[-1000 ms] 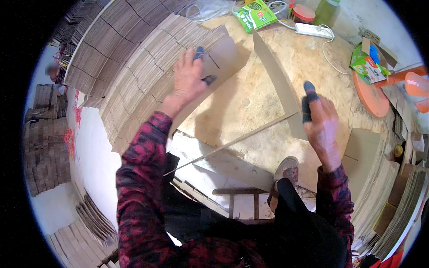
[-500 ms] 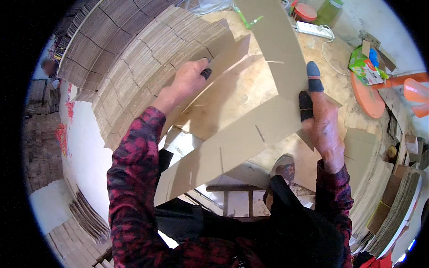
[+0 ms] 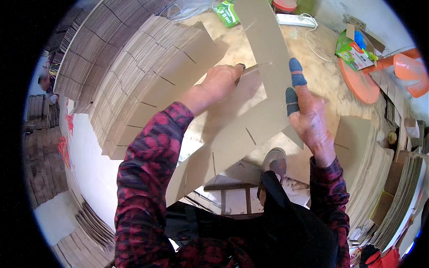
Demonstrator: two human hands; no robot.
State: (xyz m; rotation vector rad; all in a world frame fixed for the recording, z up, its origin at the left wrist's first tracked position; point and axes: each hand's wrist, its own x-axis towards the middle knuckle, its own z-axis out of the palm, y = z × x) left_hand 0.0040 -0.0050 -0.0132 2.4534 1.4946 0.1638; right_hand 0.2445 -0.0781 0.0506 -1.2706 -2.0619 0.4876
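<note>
Presently, we find the right hand [image 3: 308, 116] holding two long cardboard pieces at the place where they meet, over the plywood surface [image 3: 308, 69]. Two of its digits wear blue-grey covers and lie at the cardboard; the others are partly hidden.

We record the upper strip [image 3: 266, 42] with its long axis running from the top edge of the view down and slightly rightward to that hand. The slanting strip [image 3: 228, 140] has its long axis running from the same hand down to the lower left, its far end pointing toward the person's lap; short slots are cut across it.

We observe the left hand [image 3: 216, 85] with its fingers drawn narrow, pinching the edge of a third piece [image 3: 252, 84], whose far end lies up against the upper strip. Whether those two are joined we cannot tell.

As to containers, we note a green-and-white box [image 3: 349, 52] with its brown flaps raised and a blue item [image 3: 359, 39] in its opening. Near the far edge stands a red-lidded tub [image 3: 285, 5], contents not visible, with a white power strip [image 3: 296, 20] just before it. A tall stack of slotted cardboard [image 3: 143, 85] leans at the left.
</note>
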